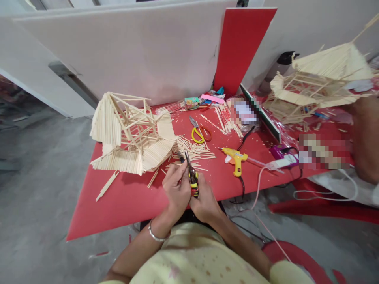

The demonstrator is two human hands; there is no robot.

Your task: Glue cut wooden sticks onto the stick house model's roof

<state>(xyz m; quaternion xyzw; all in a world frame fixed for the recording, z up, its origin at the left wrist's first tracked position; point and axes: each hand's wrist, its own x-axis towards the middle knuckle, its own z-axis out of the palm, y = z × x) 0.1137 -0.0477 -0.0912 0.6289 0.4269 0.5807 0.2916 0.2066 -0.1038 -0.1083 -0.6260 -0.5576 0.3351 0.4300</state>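
Note:
Low in front of me at the table's near edge, my right hand (205, 201) is closed round a pair of pliers (193, 179) with yellow, black and red handles. Their dark narrow jaws point up and away from me. My left hand (177, 189) is pinched right beside the jaws. A small dark piece (180, 157) shows just past its fingertips; I cannot tell what it is or whether the fingers grip it. Beyond the hands lies a heap of thin wooden sticks (195, 152). A house model built from such sticks (133, 138) stands to the left.
Yellow-and-red-handled scissors (199, 130) and a yellow glue gun (237, 157) with its cord lie on the red tabletop (97, 213). A purple power box (286, 156) sits at right. Another stick model (314, 86) is beside a co-worker's arm (367, 138). White boards (133, 55) stand behind.

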